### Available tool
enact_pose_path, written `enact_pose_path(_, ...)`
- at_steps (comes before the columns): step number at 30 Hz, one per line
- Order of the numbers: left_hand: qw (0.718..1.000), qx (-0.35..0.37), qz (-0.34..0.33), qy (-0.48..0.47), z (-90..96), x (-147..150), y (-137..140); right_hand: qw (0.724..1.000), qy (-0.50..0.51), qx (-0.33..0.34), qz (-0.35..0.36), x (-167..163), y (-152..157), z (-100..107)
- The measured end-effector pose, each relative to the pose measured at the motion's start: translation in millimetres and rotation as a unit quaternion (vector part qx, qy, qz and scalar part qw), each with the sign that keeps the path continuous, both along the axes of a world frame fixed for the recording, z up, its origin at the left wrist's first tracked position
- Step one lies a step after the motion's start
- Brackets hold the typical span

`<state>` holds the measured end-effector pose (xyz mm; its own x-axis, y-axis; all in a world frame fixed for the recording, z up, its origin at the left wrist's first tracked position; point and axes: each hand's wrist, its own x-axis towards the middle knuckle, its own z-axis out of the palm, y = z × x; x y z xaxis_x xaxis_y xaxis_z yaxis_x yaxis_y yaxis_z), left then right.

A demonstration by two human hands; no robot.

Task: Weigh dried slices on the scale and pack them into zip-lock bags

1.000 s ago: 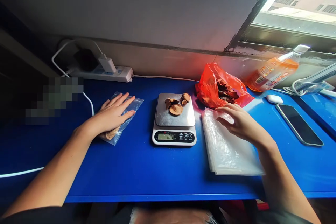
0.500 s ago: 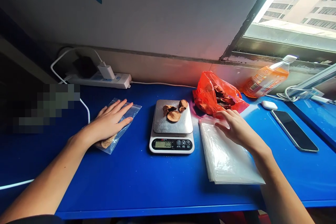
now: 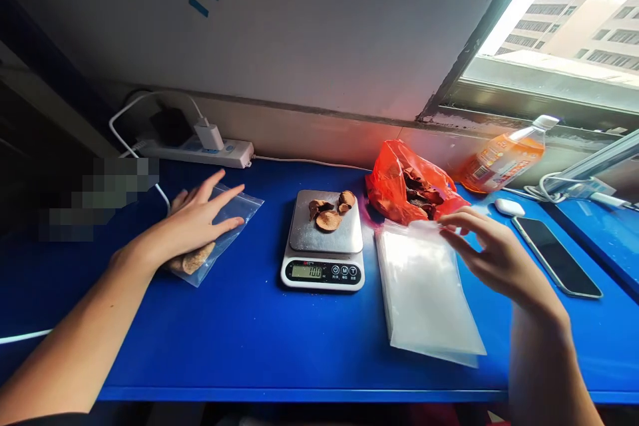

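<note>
My left hand (image 3: 192, 223) is open, its fingers spread over a clear zip bag (image 3: 244, 208) with brown dried pieces (image 3: 198, 258) inside. The palm hides part of that bag. My right hand (image 3: 486, 249) pinches the upper right corner of a clear plastic bag (image 3: 424, 286) on top of a flat stack. Between my hands stands a white kitchen scale (image 3: 323, 271), its display showing digits that look like 10.0. Several brown dried slices (image 3: 328, 220) lie on its metal plate.
Behind the stack sits an open red plastic bag (image 3: 394, 176) of dark dried pieces. A phone (image 3: 556, 256), a white earbud case (image 3: 509, 207) and an orange drink bottle (image 3: 504, 156) are at the right. A power strip (image 3: 234, 152) lies along the wall.
My right hand has moved right along the top edge of the stack, and the top bag's lower edge has shifted. My left hand has slid slightly left with fingers spread wider.
</note>
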<state>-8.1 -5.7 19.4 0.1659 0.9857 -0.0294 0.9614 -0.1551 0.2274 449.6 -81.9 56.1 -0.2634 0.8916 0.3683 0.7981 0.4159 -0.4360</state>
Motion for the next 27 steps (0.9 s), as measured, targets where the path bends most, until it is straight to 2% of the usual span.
enact_pose_path(2, 0.990, 0.134, -0.009, -0.042, 12.9, 5, -3, 0.998, 0.059, 0.027, -0.019, -10, -12, 17)
enact_pose_path(5, 0.933, 0.324, -0.033, -0.150, 40.8, 18, -17, 0.990, 0.139, 0.030, -0.021, -45, -31, 32)
enact_pose_path(6, 0.916, 0.357, -0.039, -0.181, 50.3, 23, -26, 0.987, 0.158, 0.021, -0.016, -60, -38, 33)
enact_pose_path(8, 0.899, 0.368, -0.034, -0.235, 65.1, 36, -50, 0.979, 0.201, -0.039, 0.001, -92, -52, 28)
enact_pose_path(9, 0.899, 0.352, -0.042, -0.259, 69.3, 43, -64, 0.972, 0.219, -0.078, 0.022, -108, -58, 24)
enact_pose_path(10, 0.900, 0.294, -0.098, -0.306, 70.9, 51, -78, 0.965, 0.230, -0.119, 0.046, -121, -64, 18)
enact_pose_path(11, 0.895, 0.205, -0.184, -0.349, 70.3, 60, -91, 0.958, 0.242, -0.143, 0.057, -133, -68, 12)
enact_pose_path(14, 0.898, -0.032, -0.310, -0.312, 59.8, 82, -114, 0.946, 0.274, -0.150, 0.086, -159, -74, -2)
enact_pose_path(15, 0.892, -0.092, -0.317, -0.307, 55.3, 88, -116, 0.944, 0.283, -0.144, 0.094, -165, -73, -4)
enact_pose_path(17, 0.888, -0.145, -0.299, -0.317, 47.0, 94, -111, 0.939, 0.293, -0.146, 0.107, -174, -68, -6)
enact_pose_path(19, 0.890, -0.146, -0.274, -0.335, 40.5, 93, -102, 0.934, 0.304, -0.161, 0.101, -181, -62, -7)
enact_pose_path(22, 0.898, -0.099, -0.255, -0.345, 32.0, 88, -91, 0.926, 0.324, -0.169, 0.098, -192, -52, -12)
enact_pose_path(27, 0.909, -0.008, -0.211, -0.359, 13.3, 76, -84, 0.923, 0.346, -0.133, 0.106, -215, -37, -26)
